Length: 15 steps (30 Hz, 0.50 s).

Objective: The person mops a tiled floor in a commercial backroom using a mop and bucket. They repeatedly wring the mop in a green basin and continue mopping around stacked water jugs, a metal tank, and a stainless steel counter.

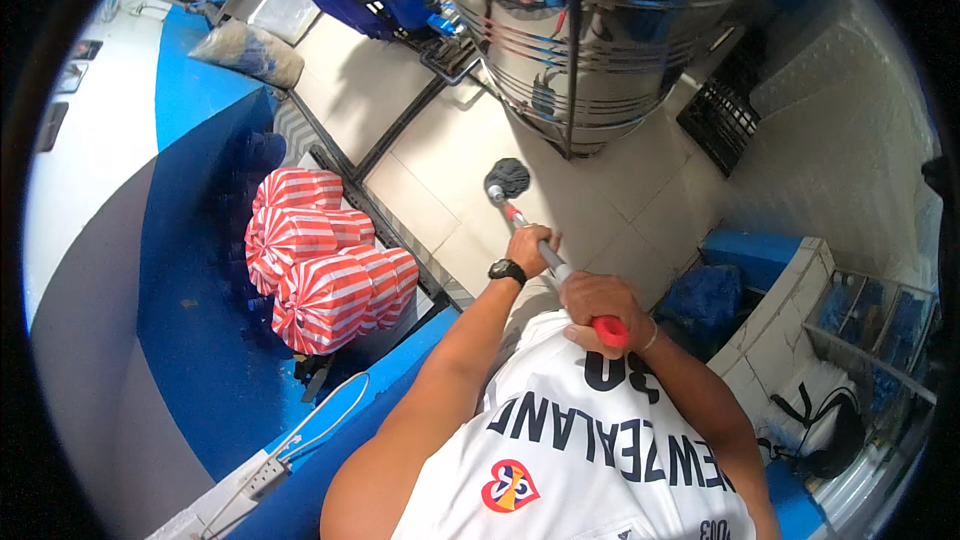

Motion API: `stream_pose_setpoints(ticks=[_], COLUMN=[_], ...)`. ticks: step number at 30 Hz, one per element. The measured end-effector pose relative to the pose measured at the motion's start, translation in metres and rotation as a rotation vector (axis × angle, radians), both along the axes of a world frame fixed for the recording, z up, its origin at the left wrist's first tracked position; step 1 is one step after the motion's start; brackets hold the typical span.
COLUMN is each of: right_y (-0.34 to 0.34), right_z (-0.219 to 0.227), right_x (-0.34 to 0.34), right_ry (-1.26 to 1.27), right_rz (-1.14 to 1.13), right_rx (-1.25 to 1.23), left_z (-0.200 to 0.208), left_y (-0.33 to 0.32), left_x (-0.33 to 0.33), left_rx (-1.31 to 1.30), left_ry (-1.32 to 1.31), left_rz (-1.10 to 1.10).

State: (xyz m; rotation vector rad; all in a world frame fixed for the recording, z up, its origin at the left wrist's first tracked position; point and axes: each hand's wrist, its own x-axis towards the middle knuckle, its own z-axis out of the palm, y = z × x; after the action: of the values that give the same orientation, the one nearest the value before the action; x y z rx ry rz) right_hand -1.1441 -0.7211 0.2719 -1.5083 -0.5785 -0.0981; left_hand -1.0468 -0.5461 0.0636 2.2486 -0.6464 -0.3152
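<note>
Both of my hands grip the grey handle of a mop [507, 178], whose dark grey head rests on the tiled floor ahead of me. My left hand [530, 248], with a black watch at the wrist, is closed round the lower part of the handle. Nearer my body, my right hand [605, 305] wraps the upper part, just below the red end cap [610, 331]. A red section of the handle shows close to the mop head.
Red-and-white striped bags [340, 285] stand at the left beside a blue wall [185, 270]. A wire rack [600, 70] stands ahead on the tiles [425, 190]. A black crate [720, 115] is at the far right, a tiled ledge [775, 310] nearer. A power strip [265, 480] lies lower left.
</note>
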Motion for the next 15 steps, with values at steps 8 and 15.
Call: stream_pose_setpoints(ticks=[8,15], right_y=[0.090,0.133], right_z=[-0.018,-0.022], right_x=[0.098,0.139], right_ry=[0.099,0.140], right_rz=[0.335,0.450], right_rx=[-0.015,0.009], left_z=[-0.031,-0.037], left_y=[0.133,0.190], left_x=[0.032,0.038], left_rx=[0.047,0.028], left_ry=[-0.029,-0.078], left_rz=[0.320,0.441])
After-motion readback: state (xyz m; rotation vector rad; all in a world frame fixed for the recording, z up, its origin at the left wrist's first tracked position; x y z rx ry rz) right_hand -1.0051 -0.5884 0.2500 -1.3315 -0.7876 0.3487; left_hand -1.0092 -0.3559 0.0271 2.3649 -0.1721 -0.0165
